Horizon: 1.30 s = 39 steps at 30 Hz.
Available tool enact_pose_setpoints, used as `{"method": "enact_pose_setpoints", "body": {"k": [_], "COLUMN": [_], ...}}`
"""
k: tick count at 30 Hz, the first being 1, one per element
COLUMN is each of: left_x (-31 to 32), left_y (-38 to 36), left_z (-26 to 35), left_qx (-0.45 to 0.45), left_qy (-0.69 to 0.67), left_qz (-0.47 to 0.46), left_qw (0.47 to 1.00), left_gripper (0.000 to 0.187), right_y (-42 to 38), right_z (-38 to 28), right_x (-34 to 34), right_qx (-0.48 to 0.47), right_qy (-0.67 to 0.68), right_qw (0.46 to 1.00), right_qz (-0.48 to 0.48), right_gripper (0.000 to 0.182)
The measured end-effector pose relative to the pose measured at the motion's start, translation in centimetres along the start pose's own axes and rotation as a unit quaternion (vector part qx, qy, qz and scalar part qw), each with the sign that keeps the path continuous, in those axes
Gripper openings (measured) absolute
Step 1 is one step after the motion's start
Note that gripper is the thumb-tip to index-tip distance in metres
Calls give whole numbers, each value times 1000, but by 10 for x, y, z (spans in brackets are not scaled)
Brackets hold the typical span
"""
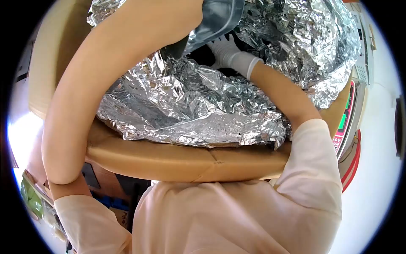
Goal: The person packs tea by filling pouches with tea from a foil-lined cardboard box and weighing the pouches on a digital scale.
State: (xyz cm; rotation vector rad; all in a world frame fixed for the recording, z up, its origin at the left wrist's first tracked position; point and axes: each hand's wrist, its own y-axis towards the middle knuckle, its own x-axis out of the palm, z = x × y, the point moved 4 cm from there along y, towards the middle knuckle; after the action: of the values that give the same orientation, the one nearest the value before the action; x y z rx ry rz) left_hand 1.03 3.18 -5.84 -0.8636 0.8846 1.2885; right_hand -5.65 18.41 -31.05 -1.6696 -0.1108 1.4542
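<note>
A large cardboard box (186,163) stands against my body, lined with crumpled silver foil (186,99). My right hand (224,51), in a white glove, reaches into the foil opening. Its fingers are spread over dark contents that I cannot make out. A clear plastic container or bag (218,23) is at the top of the opening, just left of that hand. My left forearm, covered by a tan sleeve (122,40), crosses over the foil towards this plastic. The left hand itself does not show.
At the right, beside the box, is a scale (344,116) with green displays and red keys. A red-edged item (353,165) lies below it. Green packaging (31,197) is at the lower left. The foil's loose edges spread over the box rim.
</note>
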Motion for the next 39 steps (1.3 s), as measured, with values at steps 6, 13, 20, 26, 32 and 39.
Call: {"method": "enact_pose_setpoints", "body": {"k": [6, 13, 20, 26, 32, 39], "left_x": [-12, 17, 48, 77, 84, 88], "left_y": [-1, 17, 24, 26, 39, 47], "left_z": [23, -14, -24, -38, -36, -23], "left_qx": [-67, -180, -172, -179, -178, -141], "left_qy": [-83, -211, -212, -230, -190, -199], "left_qz": [-21, -119, -87, -107, -133, -159], "left_qw": [994, 953, 958, 951, 956, 957], "left_gripper": [22, 44, 45, 51, 50, 29], "right_y": [11, 14, 4, -58, -129, -153], "right_z": [5, -1, 17, 28, 46, 33], "right_x": [31, 41, 38, -52, -114, -156], "right_qx": [37, 40, 47, 23, 39, -6], "right_qy": [45, 173, 425, 681, 747, 762], "right_qw": [997, 984, 904, 730, 656, 617], "right_qz": [46, 25, 21, 43, 101, 195], "right_gripper": [124, 81, 59, 52, 41, 26]}}
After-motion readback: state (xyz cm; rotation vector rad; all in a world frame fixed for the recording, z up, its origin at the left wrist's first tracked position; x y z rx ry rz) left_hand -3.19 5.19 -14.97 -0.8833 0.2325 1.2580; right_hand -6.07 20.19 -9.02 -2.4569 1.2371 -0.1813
